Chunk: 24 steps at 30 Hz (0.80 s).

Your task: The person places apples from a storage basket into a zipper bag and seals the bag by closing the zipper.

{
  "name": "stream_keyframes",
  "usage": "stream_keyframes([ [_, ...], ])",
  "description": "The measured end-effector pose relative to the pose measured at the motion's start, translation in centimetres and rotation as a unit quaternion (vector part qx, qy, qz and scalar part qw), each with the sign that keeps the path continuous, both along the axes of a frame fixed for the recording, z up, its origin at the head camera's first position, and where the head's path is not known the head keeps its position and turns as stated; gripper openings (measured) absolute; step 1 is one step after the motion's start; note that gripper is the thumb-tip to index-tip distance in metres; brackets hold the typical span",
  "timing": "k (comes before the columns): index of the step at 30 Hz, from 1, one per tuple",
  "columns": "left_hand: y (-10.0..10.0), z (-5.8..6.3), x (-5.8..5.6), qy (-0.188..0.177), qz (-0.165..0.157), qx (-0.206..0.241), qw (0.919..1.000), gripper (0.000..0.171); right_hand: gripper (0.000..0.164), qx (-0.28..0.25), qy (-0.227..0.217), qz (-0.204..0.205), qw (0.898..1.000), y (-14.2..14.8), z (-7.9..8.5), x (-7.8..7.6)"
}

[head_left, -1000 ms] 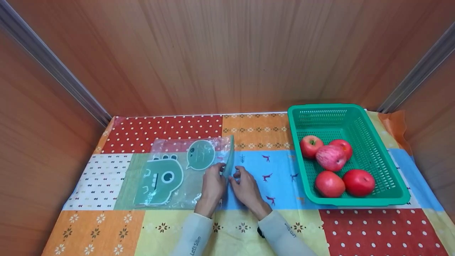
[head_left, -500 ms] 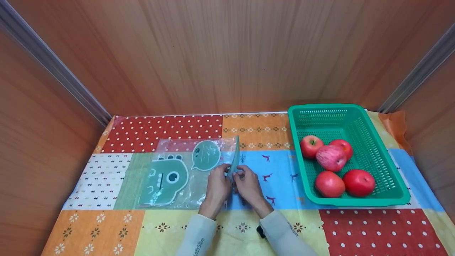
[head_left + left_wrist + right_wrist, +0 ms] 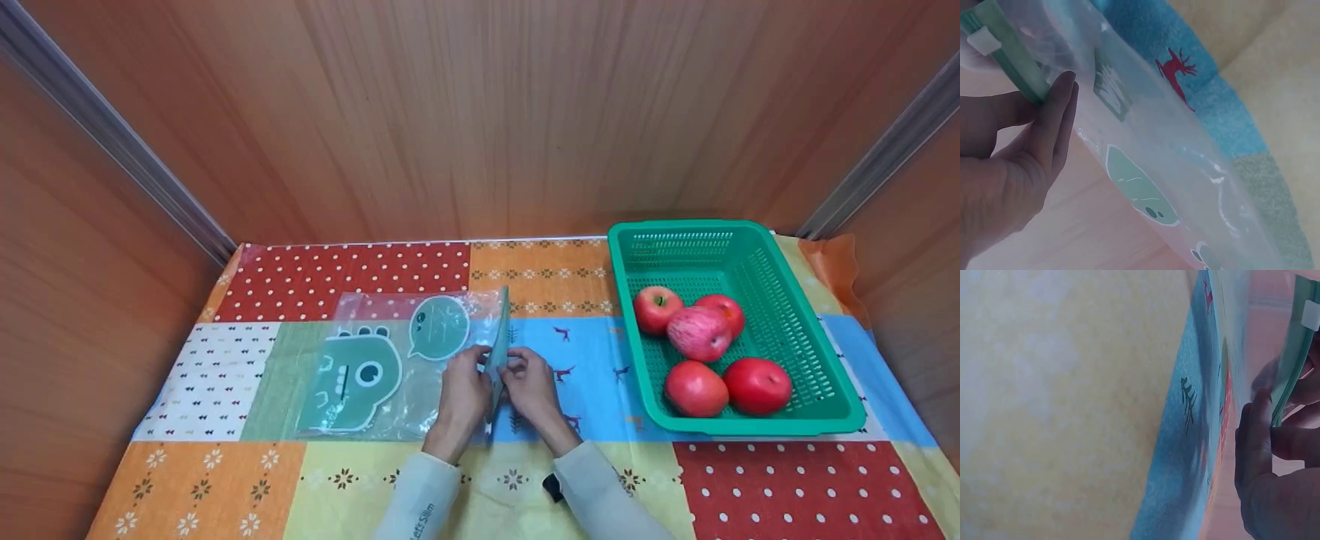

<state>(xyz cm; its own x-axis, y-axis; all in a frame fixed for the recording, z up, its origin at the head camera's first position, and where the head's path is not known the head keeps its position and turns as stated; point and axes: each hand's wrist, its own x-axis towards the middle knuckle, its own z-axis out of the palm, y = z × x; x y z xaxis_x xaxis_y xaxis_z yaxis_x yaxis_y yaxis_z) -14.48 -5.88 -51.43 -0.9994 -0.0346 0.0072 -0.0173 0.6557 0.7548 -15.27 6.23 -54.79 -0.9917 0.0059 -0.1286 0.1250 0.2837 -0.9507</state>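
Observation:
A clear plastic zip bag with a green dinosaur print lies flat on the patterned cloth in the head view, its opening edge raised on the right. Along that edge runs a green zip strip. My left hand pinches the strip from the left; in the left wrist view thumb and fingers meet at its end. From the other side my right hand pinches it between thumb and fingers. A white slider sits on the strip, and the right wrist view shows the slider above the fingers.
To the right stands a green plastic basket with several red apples in it. The table is covered by a patchwork-patterned cloth. Wood-grain panels enclose the back and both sides.
The bag has slid a little to the right with my left hand. My right hand has come up to the strip and taken hold of it, and the edge now stands more upright.

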Motion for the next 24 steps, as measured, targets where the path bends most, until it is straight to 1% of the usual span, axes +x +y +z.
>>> stream_keyframes([
  [5, 0.1, 0.3, 0.0, 0.003, 0.006, -0.007, 1.0, 0.031, 0.028, 0.005, -0.002, -0.008, 1.0, 0.3, -0.1, 0.0],
  [9, 0.1, 0.7, -0.2, -0.008, 0.013, -0.009, 0.9998, 0.033, 0.029, 0.011, 0.007, -0.013, 1.0, 0.6, -0.1, 0.1],
  [14, 0.0, 1.2, -0.2, -0.03, 0.021, 0.004, 0.9993, 0.035, 0.028, 0.017, -0.001, -0.026, 1.0, 0.8, -0.2, 0.0],
  [19, -0.2, 1.5, -0.2, -0.026, 0.027, 0.008, 0.9993, 0.036, 0.028, 0.012, -0.002, -0.033, 0.999, 1.0, -0.5, 0.0],
  [24, -0.3, 1.8, -0.3, -0.036, 0.035, 0.011, 0.9987, 0.037, 0.029, 0.009, 0.001, -0.035, 0.999, 1.3, -0.6, 0.0],
])
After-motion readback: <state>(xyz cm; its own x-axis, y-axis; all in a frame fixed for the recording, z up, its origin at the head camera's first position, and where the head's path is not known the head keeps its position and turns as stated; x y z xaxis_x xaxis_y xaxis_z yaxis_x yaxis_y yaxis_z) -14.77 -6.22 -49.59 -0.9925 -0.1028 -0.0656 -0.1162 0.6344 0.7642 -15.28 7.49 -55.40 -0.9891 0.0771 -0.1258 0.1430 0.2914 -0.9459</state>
